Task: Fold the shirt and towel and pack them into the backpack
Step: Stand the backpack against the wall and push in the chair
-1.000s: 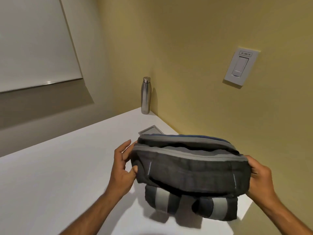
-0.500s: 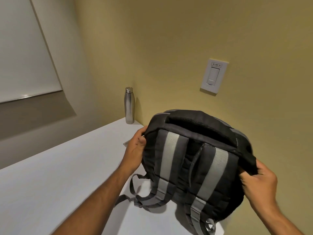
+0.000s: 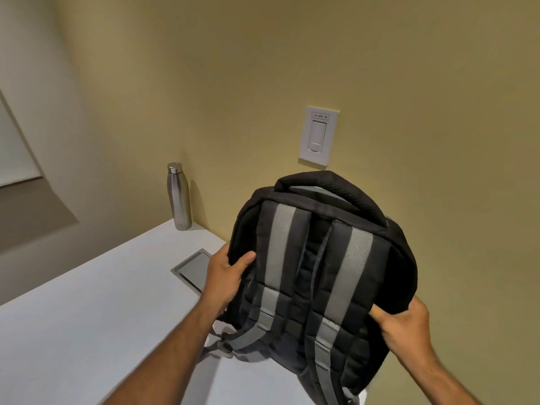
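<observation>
A black backpack [image 3: 306, 287] with grey-striped shoulder straps stands upright at the right end of the white table [image 3: 87, 317], its padded back and top handle facing me. My left hand [image 3: 225, 276] grips its left side, thumb over the back panel. My right hand [image 3: 406, 323] grips its right side lower down. Neither the shirt nor the towel shows anywhere in view.
A steel water bottle [image 3: 178, 197] stands in the far corner of the table against the yellow wall. A grey recessed panel [image 3: 193, 270] sits in the tabletop just left of the backpack. A white wall switch [image 3: 318, 135] is above the bag. The table's right edge runs under the bag.
The backpack went from lying with its bottom toward me to standing upright with straps facing me. Both hands slid to its sides, and the view shifted left.
</observation>
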